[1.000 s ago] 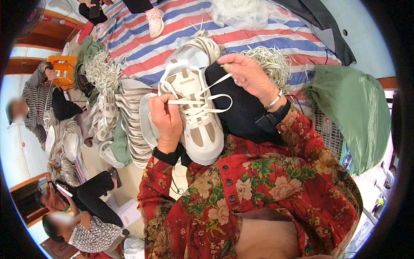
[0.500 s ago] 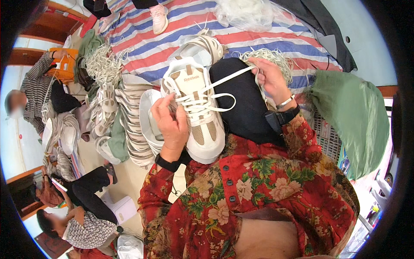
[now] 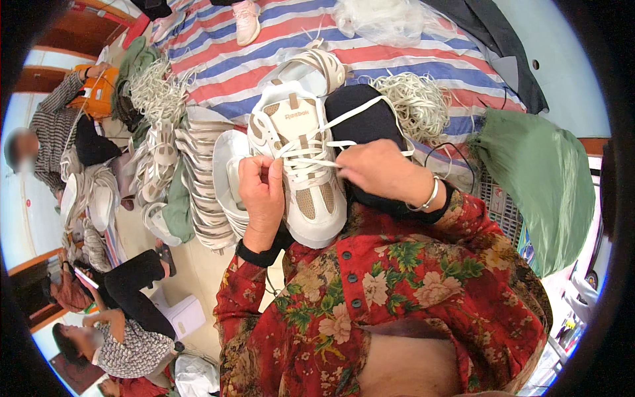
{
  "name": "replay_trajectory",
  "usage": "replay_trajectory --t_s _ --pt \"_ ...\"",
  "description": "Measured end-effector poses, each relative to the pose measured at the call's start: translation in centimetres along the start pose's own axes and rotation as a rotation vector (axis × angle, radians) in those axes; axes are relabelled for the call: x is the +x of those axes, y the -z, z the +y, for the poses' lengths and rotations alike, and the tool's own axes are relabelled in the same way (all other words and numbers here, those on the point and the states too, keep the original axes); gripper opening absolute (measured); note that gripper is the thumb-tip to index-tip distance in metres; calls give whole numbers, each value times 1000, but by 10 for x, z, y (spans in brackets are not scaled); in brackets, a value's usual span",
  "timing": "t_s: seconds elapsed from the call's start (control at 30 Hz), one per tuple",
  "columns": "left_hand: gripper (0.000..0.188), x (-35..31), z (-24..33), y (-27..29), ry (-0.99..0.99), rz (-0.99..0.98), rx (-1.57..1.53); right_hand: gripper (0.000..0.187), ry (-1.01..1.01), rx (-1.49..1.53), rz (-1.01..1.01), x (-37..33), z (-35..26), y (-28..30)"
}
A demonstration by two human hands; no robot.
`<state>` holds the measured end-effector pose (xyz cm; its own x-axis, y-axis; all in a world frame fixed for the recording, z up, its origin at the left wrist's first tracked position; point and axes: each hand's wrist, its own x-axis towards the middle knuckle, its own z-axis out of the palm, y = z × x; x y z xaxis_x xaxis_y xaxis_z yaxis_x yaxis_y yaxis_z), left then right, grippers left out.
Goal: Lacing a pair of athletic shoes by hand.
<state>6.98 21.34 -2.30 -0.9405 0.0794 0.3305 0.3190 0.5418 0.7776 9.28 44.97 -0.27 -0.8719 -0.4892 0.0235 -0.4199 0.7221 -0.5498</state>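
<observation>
A tarp striped in blue, red and white (image 3: 410,53) covers the ground at the top of the view, with a clear plastic bag (image 3: 380,20) lying on it. Bundles of pale laces (image 3: 417,106) sit on the stripes, and another heap (image 3: 155,92) lies further left. Stacked white soles (image 3: 205,178) run down the pale floor (image 3: 192,271). A green cloth (image 3: 546,178) drapes at the right above a wire basket (image 3: 499,205). Wooden door frames (image 3: 46,79) line the left edge. Daylight is bright and even.
</observation>
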Motion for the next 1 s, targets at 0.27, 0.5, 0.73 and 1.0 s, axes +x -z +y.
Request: replay_trajectory --t_s 0.27,0.5,0.73,1.0 --pt "17 3 -4 0 59 -45 6 17 -186 512 158 10 20 17" --pt "10 10 -6 9 197 -44 -337 19 -314 1092 -349 11 18 44" --pt "11 51 8 26 642 40 -938 25 -179 835 -460 15 29 34" --pt "11 86 -73 103 677 366 -1118 18 -212 907 -271 45 1 25"
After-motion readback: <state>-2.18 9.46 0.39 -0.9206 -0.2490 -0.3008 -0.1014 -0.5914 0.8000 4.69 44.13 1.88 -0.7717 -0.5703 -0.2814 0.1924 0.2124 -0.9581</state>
